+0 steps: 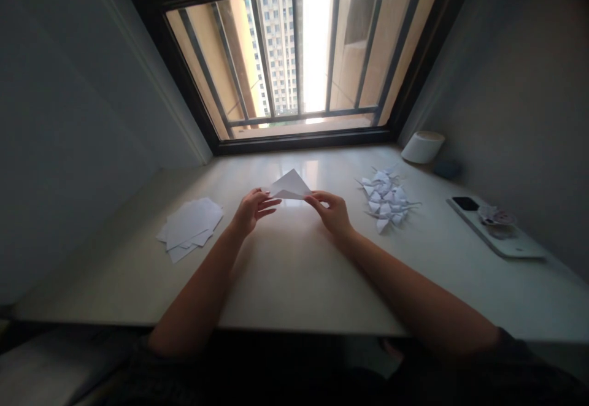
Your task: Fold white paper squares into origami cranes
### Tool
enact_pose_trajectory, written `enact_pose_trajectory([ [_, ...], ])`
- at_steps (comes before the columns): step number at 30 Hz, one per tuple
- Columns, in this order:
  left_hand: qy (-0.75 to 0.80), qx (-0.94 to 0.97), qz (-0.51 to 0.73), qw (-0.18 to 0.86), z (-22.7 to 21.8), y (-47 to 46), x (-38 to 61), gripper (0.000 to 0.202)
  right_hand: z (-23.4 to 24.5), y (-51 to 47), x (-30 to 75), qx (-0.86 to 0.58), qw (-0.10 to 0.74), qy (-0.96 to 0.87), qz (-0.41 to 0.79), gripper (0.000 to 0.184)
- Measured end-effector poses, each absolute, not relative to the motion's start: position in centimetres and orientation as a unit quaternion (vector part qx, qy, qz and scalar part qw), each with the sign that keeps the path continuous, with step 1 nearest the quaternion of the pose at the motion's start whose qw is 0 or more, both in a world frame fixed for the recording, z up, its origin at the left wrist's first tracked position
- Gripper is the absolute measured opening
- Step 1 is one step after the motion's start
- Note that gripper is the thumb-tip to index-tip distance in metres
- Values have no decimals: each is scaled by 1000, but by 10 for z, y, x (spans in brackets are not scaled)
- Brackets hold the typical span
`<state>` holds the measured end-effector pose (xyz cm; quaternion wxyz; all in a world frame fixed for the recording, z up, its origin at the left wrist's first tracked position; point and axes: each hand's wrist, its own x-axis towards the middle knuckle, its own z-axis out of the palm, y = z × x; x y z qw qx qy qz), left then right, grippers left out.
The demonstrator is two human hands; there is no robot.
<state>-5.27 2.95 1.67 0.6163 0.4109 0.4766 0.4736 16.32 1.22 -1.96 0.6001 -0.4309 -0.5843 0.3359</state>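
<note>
A white sheet of paper folded into a triangle (pixel 291 185) is held just above the pale desk (pixel 294 271), in the middle. My left hand (pixel 252 208) pinches its left corner, fingers partly stretched along the lower edge. My right hand (pixel 332 211) pinches the right corner between thumb and fingers. Both forearms reach in from the near edge of the desk.
A loose stack of white paper sheets (pixel 189 228) lies at the left. A heap of several folded paper shapes (pixel 385 200) sits at the right. Further right lie a white phone (pixel 494 225), a small crumpled item (pixel 496 216) and a white roll (pixel 422 146). A barred window (pixel 299 56) stands behind.
</note>
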Motion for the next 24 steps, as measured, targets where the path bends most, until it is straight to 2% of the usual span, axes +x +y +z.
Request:
enact_pose_trajectory([
  [6,468,497,490,542,20,21,-45,76,-19,13,166,-429,588,-570,382,29],
  [11,479,524,437,552,20,18,-38,92,-14,7,163,-435,587,-575,368,29],
  [16,443,535,515,503,8,15,-26,72,-15,5,161,-443,594,-561,369,40],
  [20,448,530,565,446,0,13,-17,50,-20,7,160,-437,591,-563,377,38],
  [24,448,528,572,439,-3,10,-14,41,-23,7,158,-412,586,-568,404,40],
])
